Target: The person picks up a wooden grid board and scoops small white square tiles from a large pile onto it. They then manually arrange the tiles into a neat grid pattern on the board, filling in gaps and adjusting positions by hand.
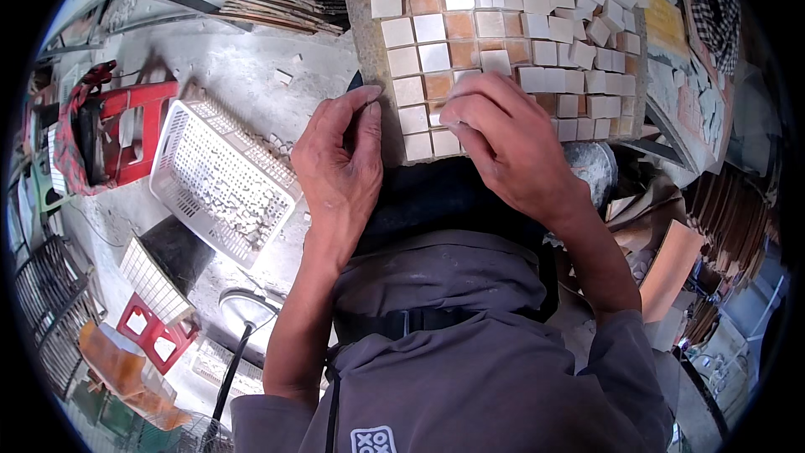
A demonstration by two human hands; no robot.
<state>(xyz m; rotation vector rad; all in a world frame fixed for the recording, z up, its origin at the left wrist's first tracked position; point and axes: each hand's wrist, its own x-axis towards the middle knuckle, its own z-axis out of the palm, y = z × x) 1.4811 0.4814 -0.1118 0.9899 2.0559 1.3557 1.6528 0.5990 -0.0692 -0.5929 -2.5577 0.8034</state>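
Note:
A board [371,42] at the top holds small square stone tiles, mostly white with some tan ones, set in rows. Toward its right the white tiles [587,0] lie loose and overlapping. My right hand [511,138] is over the near rows, its thumb and fingers pinched at a white tile [434,115], partly hidden by the fingertips. Beside the board's left edge is my left hand [340,151], with thumb and index finger slightly apart and no tile visible between them. Its other fingers are curled and partly hidden.
On the floor at left stands a white plastic basket [180,172] with tile pieces in it. Beyond it is a red stool [138,105]; another red stool [151,331] is lower left. Stacked thin boards [281,4] lie far left. A metal bucket [591,164] stands under the board's right side.

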